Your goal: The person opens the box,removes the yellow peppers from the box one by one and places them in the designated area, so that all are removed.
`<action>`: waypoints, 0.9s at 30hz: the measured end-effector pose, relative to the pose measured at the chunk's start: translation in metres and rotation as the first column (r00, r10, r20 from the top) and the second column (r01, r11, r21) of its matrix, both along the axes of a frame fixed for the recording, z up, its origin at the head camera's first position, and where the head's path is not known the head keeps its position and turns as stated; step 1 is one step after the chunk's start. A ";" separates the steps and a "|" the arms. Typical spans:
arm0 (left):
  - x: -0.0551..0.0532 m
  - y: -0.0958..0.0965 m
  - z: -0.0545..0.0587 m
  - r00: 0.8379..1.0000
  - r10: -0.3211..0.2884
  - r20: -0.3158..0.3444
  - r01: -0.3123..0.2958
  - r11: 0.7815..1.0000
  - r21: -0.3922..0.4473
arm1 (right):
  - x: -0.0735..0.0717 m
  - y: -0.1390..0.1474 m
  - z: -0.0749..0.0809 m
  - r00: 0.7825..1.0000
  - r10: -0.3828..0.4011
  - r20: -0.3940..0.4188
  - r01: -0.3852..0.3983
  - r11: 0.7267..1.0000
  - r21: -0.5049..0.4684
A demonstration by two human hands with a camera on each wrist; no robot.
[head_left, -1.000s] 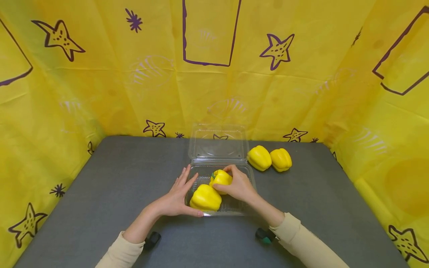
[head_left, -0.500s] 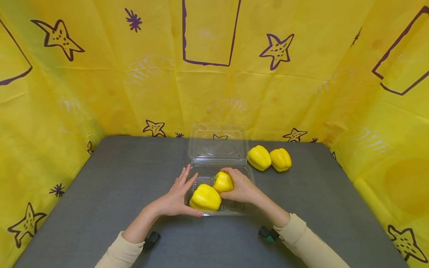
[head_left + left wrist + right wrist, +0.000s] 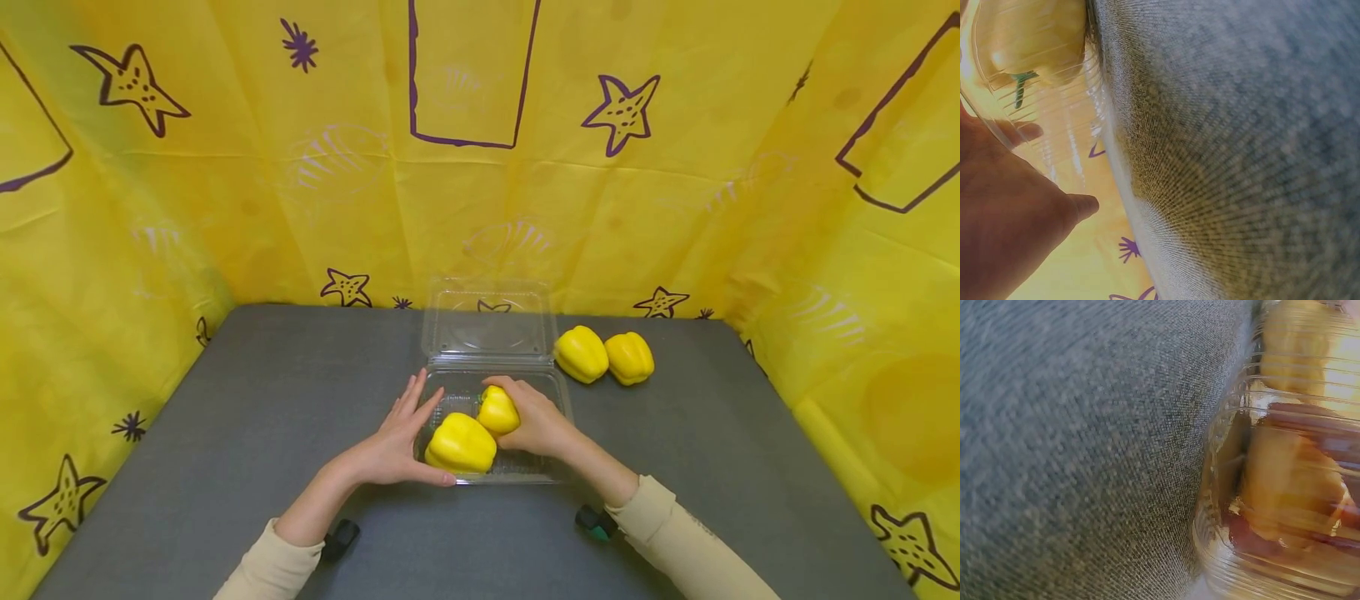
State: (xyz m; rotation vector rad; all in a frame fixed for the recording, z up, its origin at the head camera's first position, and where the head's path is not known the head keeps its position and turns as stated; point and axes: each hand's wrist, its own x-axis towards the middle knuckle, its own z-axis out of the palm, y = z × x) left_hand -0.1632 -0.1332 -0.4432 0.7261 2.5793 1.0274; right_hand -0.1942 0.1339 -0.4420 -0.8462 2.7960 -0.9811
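Note:
A clear plastic clamshell container point(image 3: 525, 477) stands on the grey table with its lid point(image 3: 487, 329) raised at the back. Inside, at the front left, lies a yellow bell pepper point(image 3: 460, 443). Beside it, further back and right, is a smaller yellow bell pepper point(image 3: 498, 411), which my right hand point(image 3: 542, 423) grips between thumb and fingers. My left hand point(image 3: 393, 442) spreads its fingers along the container's left side, thumb at the front rim. Through the ribbed wall the left wrist view shows a pepper point(image 3: 1032, 37) with a green stem; the right wrist view shows the gripped pepper point(image 3: 1291, 481).
Two more yellow bell peppers, one point(image 3: 581, 354) by the lid and another point(image 3: 630, 358) to its right, lie on the table point(image 3: 300, 367). A yellow cloth point(image 3: 480, 200) with purple starfish drawings hangs around the table's back and sides.
The pepper in my right hand has turned and shifted slightly within the container, its stem end now less visible. My left hand and the other peppers stay where they were.

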 end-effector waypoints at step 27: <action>0.000 -0.001 0.000 1.000 0.002 -0.018 -0.002 1.000 -0.031 | 0.014 0.008 0.016 0.985 -0.150 -0.081 0.151 0.988 0.013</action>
